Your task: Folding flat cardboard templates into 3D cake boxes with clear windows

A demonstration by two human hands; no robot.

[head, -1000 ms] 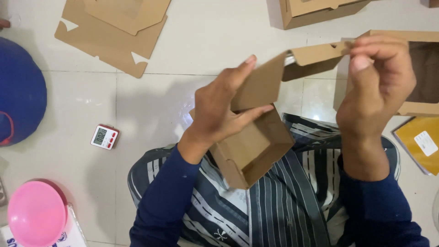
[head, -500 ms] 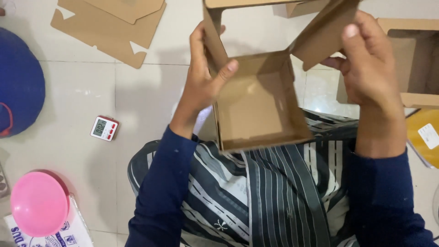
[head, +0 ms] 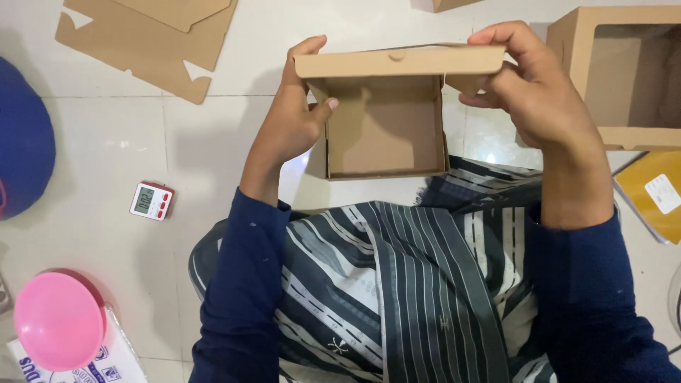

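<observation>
The person holds a small brown corrugated cardboard box (head: 386, 124) in the air above the lap, over a dark striped cloth (head: 397, 284) and a pale tiled floor (head: 106, 149). The box's open tray faces the camera and its lid flap (head: 401, 62) stands along the far edge, tilted part-way over the opening.

The left hand (head: 291, 120) grips the left wall of the box, its fingers (head: 306, 53) clamped on the lid's left corner and the thumb pressing inside the tray near the side wall. The right hand (head: 528, 89) holds the lid's right end, fingers pinched shut on the flap's edge and curled over its top.

To do this fold well, it seems wise to keep both ends of the lid level, so that the flap comes down square and its side tabs slip inside the walls rather than buckling outside them. The left thumb would best leave the tray before the lid closes.

Packages lie around. Flat die-cut brown cardboard blanks (head: 149, 42) rest on the floor at upper left. A taller assembled brown carton with a window cutout (head: 617, 78) stands at upper right, just beside the right hand. Below it lies a yellow padded envelope with a white rectangular label (head: 652, 195). A small white and red digital timer (head: 152, 201) sits on the floor left of the left sleeve. At lower left a round pink lid (head: 58, 319) rests on a white printed packet (head: 117, 358), and a dark blue rounded object (head: 25, 142) fills the left edge.
</observation>
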